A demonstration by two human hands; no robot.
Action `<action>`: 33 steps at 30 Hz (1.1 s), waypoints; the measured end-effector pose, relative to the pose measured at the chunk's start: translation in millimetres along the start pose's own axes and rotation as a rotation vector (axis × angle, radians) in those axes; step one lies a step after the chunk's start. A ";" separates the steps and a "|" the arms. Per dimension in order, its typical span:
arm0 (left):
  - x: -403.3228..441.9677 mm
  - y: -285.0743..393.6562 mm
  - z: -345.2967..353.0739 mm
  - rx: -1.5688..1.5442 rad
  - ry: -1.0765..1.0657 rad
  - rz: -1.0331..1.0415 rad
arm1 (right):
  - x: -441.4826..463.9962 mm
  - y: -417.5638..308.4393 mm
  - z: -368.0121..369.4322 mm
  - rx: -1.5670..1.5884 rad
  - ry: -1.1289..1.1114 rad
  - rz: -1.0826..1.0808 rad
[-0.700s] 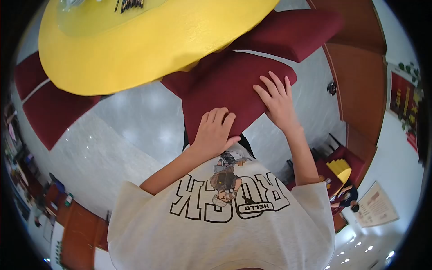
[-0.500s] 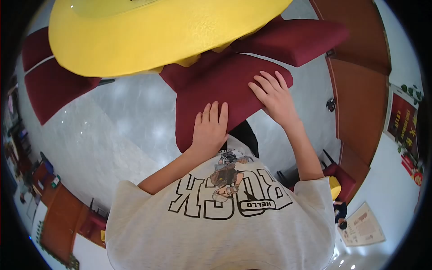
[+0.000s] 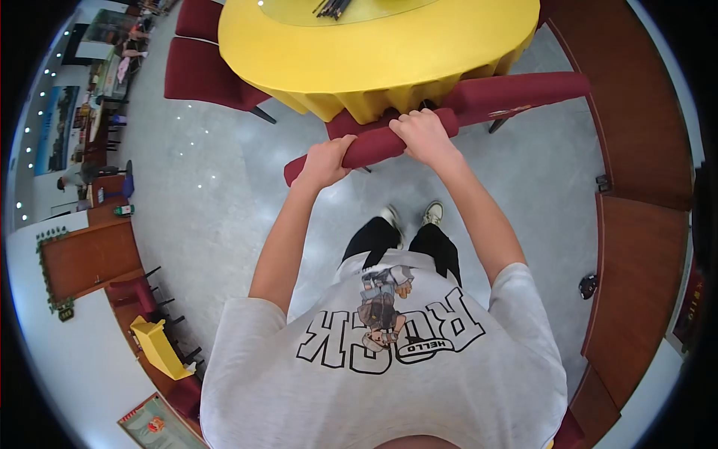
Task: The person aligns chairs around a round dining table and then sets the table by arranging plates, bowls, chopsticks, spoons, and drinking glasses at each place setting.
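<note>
Both of my hands hold the top of a dark red upholstered chair's backrest [image 3: 374,148], seen from above. My left hand [image 3: 327,161] wraps over the backrest toward its left end. Near its right end, my right hand [image 3: 424,135] is closed over the top edge. The fingertips of both hands are hidden behind the backrest. Just beyond stands a round table with a yellow cloth [image 3: 374,67], its skirt hanging close to the chair. A little of the chair's seat shows between the backrest and the cloth.
A second red chair [image 3: 516,96] stands right beside this one. More red chairs [image 3: 206,71] are at the table's left. Dark sticks, perhaps chopsticks [image 3: 331,9], lie on the table. Brown wood panels [image 3: 636,277] line the right wall. My shoes [image 3: 432,214] are on the grey floor [image 3: 224,194].
My hands have gone from lying flat on the backrest to gripping its top edge. The view has shifted: the backrest appears narrower, and more floor and my feet show.
</note>
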State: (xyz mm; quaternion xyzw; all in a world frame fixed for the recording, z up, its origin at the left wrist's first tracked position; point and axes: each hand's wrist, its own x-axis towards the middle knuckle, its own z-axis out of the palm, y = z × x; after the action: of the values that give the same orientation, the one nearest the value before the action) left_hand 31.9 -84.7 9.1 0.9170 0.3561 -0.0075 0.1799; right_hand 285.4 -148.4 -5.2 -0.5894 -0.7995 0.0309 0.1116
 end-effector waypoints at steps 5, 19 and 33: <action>-26.8 12.1 10.7 0.047 -0.041 0.012 | -22.9 -19.2 -2.9 -0.043 -0.011 -0.010; -79.6 41.0 47.2 0.058 0.182 -0.017 | -82.9 -48.0 9.2 -0.022 -0.001 -0.011; -79.7 -9.2 45.4 0.234 0.174 -0.103 | -51.0 -23.9 23.7 -0.131 -0.036 -0.011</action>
State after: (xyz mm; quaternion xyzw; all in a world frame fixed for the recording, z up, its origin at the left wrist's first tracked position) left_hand -28.3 -145.5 -25.0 0.9093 0.4137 0.0215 0.0395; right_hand 272.3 -202.0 -31.2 -0.5903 -0.8050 -0.0117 0.0585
